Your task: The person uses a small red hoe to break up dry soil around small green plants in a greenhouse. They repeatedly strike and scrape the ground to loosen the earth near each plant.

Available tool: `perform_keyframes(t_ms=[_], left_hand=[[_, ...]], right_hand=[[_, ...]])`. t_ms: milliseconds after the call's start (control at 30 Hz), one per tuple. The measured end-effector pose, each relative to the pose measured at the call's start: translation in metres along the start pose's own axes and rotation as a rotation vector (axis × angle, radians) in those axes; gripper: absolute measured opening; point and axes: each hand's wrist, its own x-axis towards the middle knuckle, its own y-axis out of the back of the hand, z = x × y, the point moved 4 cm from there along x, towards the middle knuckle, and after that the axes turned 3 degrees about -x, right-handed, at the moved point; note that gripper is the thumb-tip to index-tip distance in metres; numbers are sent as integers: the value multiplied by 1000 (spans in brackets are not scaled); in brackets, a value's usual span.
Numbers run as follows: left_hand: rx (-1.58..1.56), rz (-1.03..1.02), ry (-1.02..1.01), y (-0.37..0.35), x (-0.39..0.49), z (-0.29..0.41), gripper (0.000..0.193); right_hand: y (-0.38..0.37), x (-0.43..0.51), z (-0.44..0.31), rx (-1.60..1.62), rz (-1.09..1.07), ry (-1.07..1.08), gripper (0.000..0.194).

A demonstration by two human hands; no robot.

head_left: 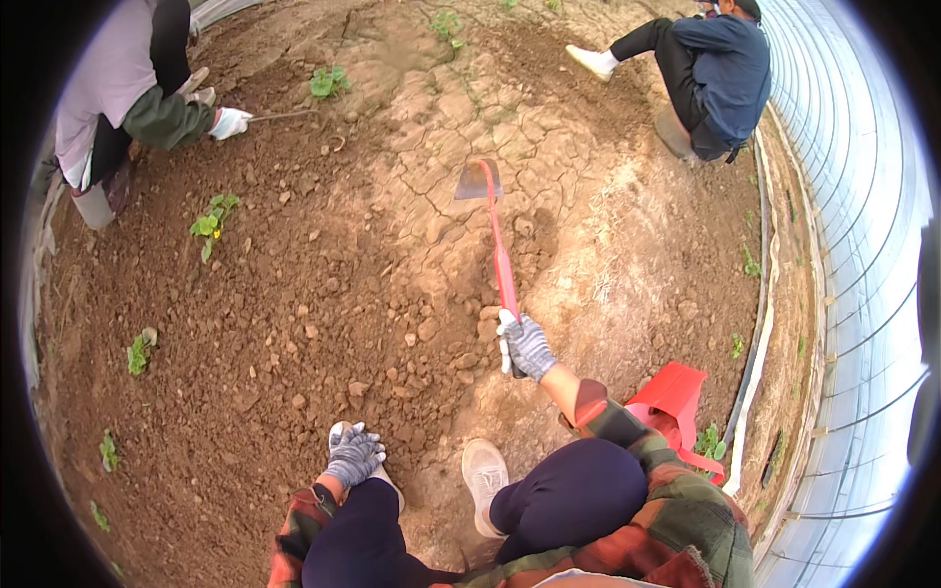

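Note:
My right hand (pixel 526 345), in a grey-and-white knit work glove, grips the handle of a short hand hoe (pixel 503 268). The hoe's shaft is red, and its flat metal blade (pixel 470 181) is at pale, cracked soil (pixel 441 140); I cannot tell whether it touches. My left hand (pixel 354 456), gloved alike, holds nothing. Its fingers are slightly apart over my left shoe, beside my bent knee. Loose brown clods (pixel 331 353) lie between my left hand and the hoe.
Seedlings (pixel 213 220) stand in the soil at left. A person (pixel 110 95) crouches at upper left, a gloved hand on a thin tool (pixel 283 115). Another person (pixel 709 81) sits low at upper right. A red plastic object (pixel 673 397), a hose (pixel 761 294) and plastic sheeting (pixel 867 257) line my right.

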Motion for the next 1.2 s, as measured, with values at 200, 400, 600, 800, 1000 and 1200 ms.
perform_keyframes(t_ms=[200, 400, 600, 800, 1000, 1200], left_hand=[[150, -66, 113, 19, -16, 34, 37], [417, 98, -14, 18, -8, 27, 36], [395, -124, 37, 0, 4, 0, 37], [160, 50, 59, 11, -4, 15, 28], [41, 121, -4, 25, -11, 35, 32], [383, 153, -24, 25, -15, 44, 28]], right_hand=[[-7, -35, 68, -148, -27, -396, 54], [19, -141, 143, -279, -99, -480, 52], [14, -123, 87, -331, 9, -247, 53], [-24, -19, -3, 84, -93, -93, 55], [-14, -105, 124, -254, -116, -458, 59], [31, -168, 180, -197, -140, -584, 51]])
